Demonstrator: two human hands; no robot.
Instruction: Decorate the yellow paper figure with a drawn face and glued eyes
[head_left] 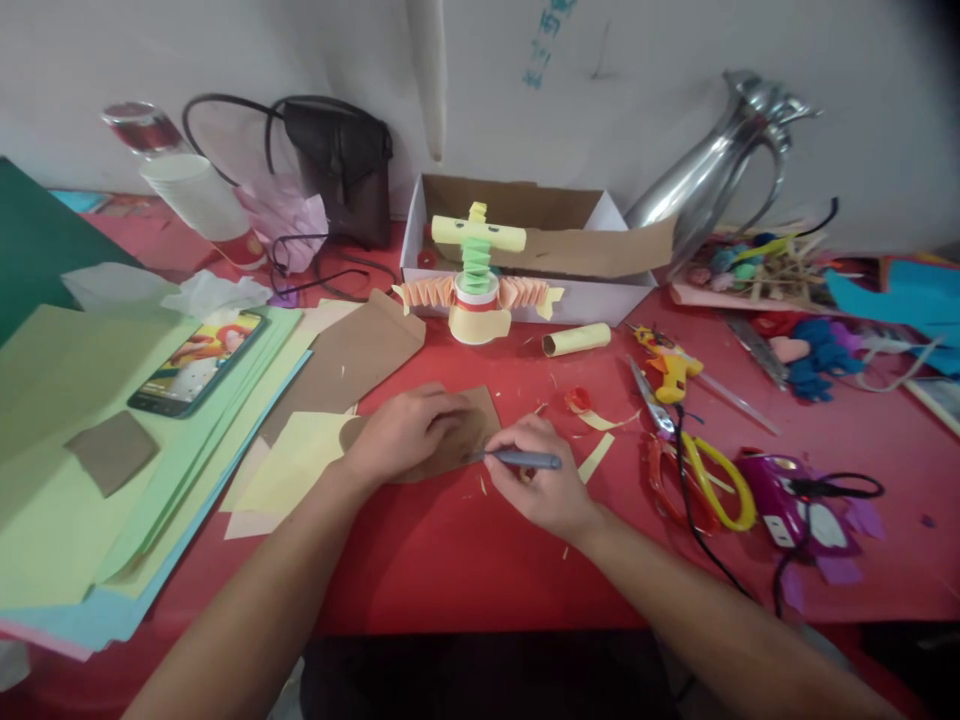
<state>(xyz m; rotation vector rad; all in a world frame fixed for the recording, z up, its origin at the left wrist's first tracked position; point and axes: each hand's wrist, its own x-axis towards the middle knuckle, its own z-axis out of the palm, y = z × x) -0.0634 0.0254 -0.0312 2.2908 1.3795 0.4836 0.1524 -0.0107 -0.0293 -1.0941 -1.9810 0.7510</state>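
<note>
My right hand (541,475) grips a grey pen (529,459), its tip touching the right part of a brown piece of card (484,412). Across that card lies my left hand (405,425), palm down with the fingers stretched out over it. A rounded brown edge (351,432) shows beside the left wrist; how it joins the card is hidden. Beyond both hands stands a paper figure (475,285) with a green folded neck, orange folded arms and a yellow roll on top. To its right a yellow paper roll (577,340) lies on the red table.
Stacked coloured paper (52,400) and a phone (199,362) lie left. On the right are scissors (720,480), a yellow glue gun (671,375) and a purple power strip (795,500) with cords. Behind stand a white box (525,300), a metal jug (705,160) and a bag (341,170).
</note>
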